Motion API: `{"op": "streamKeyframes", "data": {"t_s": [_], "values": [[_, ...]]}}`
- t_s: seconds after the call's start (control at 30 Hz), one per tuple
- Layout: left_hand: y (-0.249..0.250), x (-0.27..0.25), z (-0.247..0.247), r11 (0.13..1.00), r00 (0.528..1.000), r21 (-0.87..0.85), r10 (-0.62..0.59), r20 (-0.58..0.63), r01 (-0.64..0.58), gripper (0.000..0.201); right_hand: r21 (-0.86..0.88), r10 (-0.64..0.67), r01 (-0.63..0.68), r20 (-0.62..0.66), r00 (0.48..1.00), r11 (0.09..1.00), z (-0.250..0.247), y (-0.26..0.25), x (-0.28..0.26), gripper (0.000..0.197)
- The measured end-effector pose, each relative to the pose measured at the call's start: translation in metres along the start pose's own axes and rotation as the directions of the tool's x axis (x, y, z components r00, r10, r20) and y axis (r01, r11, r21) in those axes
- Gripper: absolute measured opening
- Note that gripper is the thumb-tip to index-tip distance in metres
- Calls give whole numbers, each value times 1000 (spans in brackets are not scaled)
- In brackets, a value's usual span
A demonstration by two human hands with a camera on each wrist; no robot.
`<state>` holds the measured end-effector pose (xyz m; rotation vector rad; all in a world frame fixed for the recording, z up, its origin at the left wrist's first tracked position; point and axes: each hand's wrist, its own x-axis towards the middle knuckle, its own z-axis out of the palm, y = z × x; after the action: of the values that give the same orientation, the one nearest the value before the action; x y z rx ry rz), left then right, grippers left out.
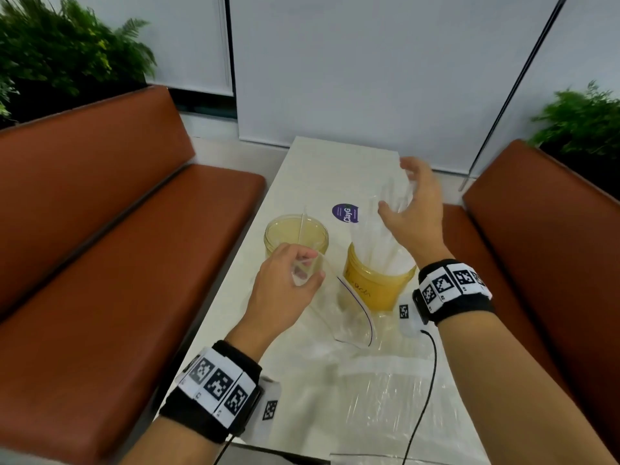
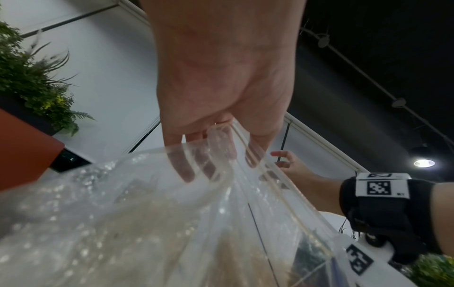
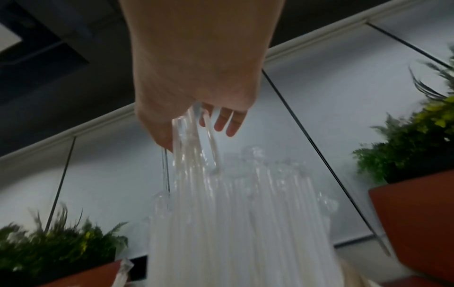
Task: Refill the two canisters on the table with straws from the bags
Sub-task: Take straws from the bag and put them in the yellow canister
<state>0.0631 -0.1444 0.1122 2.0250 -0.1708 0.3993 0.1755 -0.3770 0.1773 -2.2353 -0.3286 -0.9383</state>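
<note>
Two yellow canisters stand on the white table (image 1: 322,169). The left canister (image 1: 278,229) is pale and holds a single straw (image 1: 303,226). The right canister (image 1: 375,286) holds a thick bundle of clear straws (image 1: 379,236) (image 3: 233,213) standing upright. My right hand (image 1: 412,209) (image 3: 196,68) hovers at the straw tops with its fingers spread and nearly straight, a few straws brushing the palm and thumb. My left hand (image 1: 288,276) (image 2: 221,97) pinches the rim of a clear zip bag (image 1: 352,317) (image 2: 147,213), which hangs in front of the canisters.
A second clear bag (image 1: 379,404) lies flat on the near end of the table. A purple sticker (image 1: 345,213) is behind the canisters. Brown benches flank the table on the left (image 1: 117,229) and right (image 1: 536,229). Plants stand behind both.
</note>
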Motion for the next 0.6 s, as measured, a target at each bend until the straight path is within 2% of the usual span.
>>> {"op": "streamKeyframes", "data": {"t_s": [0.07, 0.13, 0.2, 0.27, 0.37, 0.43, 0.5, 0.6], "values": [[3, 0, 0, 1000, 1000, -11, 10, 1, -10, 27, -129, -78, 98, 152, 985, 987, 5, 3, 2, 50], [5, -1, 0, 1000, 1000, -20, 16, 4, -16, 26, -267, -22, 111, 315, 949, 957, 10, 7, -7, 39], [7, -3, 0, 999, 1000, -30, 28, -2, -28, 25, -328, 35, 104, 392, 919, 939, 15, 11, -20, 34], [8, -5, 0, 998, 999, -49, 39, -1, -39, 25, -306, 9, 97, 328, 945, 947, 13, 10, -24, 28], [8, -7, 0, 997, 999, -61, 50, 2, -50, 24, -259, -35, 69, 135, 990, 963, 11, 3, -17, 29], [7, -8, -1, 997, 998, -49, 60, 9, -60, 25, -244, -99, 133, 149, 984, 961, 17, -5, -9, 38], [8, -10, 0, 997, 998, -52, 54, 24, -52, 30, -286, -136, 224, 296, 946, 932, 27, -8, -2, 45], [9, -13, -1, 998, 998, -51, 45, 53, -42, 39, -460, -51, 380, 581, 812, 803, 39, -6, -4, 45]]}}
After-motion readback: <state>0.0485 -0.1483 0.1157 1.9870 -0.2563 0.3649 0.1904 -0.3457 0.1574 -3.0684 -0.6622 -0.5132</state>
